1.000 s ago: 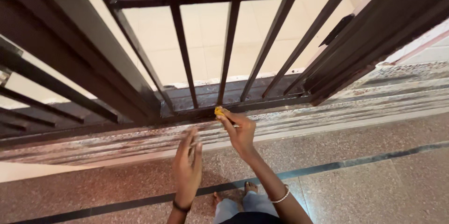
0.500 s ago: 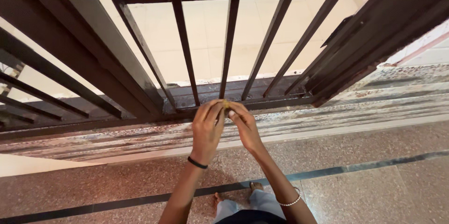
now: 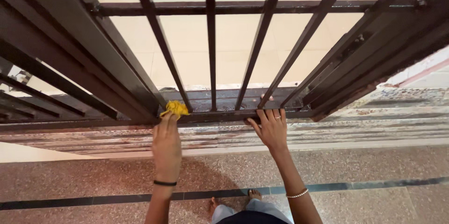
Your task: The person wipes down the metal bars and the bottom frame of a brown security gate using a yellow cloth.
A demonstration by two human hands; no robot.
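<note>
View from the head camera, looking down. A dark brown metal gate (image 3: pixel 210 41) of upright bars fills the upper field, its bottom rail (image 3: pixel 220 114) running across the middle; pale tiled floor shows through the bars. Below lies a worn, streaked stone threshold (image 3: pixel 374 121), and nearer the camera a speckled reddish floor (image 3: pixel 365 168) crossed by a dark inlaid strip (image 3: pixel 374 185). The left hand (image 3: pixel 166 146), with a black band at the wrist, reaches to the rail near the foot of a bar; its fingers (image 3: pixel 168 120) lie close together and press a small cloth (image 3: pixel 175 108) against the rail. The cloth is yellow, crumpled into a loose wad, and shows just above the fingertips, touching the metal. The right hand (image 3: pixel 271 130), with a ring and a light bracelet (image 3: pixel 297 193) at the wrist, rests flat on the rail further right, fingers (image 3: pixel 269 116) spread apart and holding nothing. Half a second earlier both hands met at the middle of the rail with the cloth pinched between them; a second ago the right hand held it. The cloth has since passed to the left hand, and the two hands have drawn well apart. No containers are in view.
</note>
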